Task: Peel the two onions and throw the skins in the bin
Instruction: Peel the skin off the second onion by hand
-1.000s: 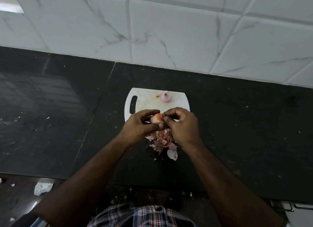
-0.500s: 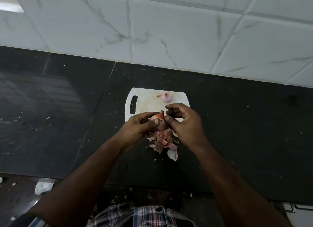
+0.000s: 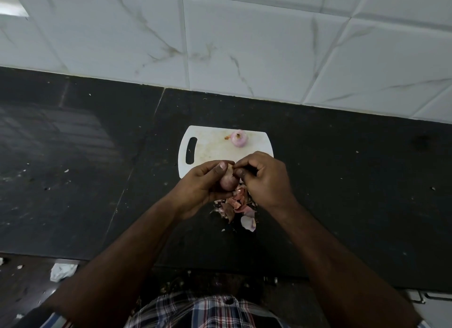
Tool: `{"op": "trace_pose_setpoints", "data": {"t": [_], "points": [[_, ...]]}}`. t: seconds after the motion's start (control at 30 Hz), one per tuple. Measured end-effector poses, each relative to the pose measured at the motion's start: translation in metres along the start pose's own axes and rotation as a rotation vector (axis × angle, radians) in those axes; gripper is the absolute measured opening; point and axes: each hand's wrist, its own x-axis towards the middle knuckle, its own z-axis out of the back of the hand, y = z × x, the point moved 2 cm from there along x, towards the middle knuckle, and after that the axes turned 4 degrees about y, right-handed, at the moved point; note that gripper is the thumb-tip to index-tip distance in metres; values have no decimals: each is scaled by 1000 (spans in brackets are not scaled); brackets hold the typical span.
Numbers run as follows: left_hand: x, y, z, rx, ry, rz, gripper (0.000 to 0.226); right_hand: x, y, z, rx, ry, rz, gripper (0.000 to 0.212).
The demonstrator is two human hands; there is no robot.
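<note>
- a white cutting board [image 3: 210, 145] is seen on a black countertop [image 3: 342, 181]
- a pale pink peeled onion [image 3: 239, 138]
- pinkish-brown skins [image 3: 236, 205]
- white, grey-veined wall tiles [image 3: 244, 46]
- a plaid shirt [image 3: 208, 310]

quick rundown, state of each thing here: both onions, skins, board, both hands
onion in hand: held above the counter, mid-peel
peeled onion: resting on the board's far edge
skins: piled on the counter, not binned
cutting board: flat on the counter
left hand: grips the onion
right hand: pinches at its top
</note>
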Motion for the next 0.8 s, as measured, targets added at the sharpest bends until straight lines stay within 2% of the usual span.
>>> {"op": "trace_pose_setpoints", "data": {"t": [0.13,0.23,0.33,0.47,0.63,0.8], "points": [[2,2,0,23,-6,-5,48,2,0,-7,-19,-5,-115,12],[1,5,1,24,-7,2,48,3,-5,-8,55,15,-238,9],[1,7,4,26,-31,2,47,6,-8,-6,96,43,-273,11],[2,8,4,74,-22,-12,45,9,-12,-5,18,102,-327,16],[3,6,4,50,23,-23,45,15,-23,-5,306,168,-525,20],[4,8,6,-31,11,-37,37,16,-32,-7,289,153,-500,23]]}}
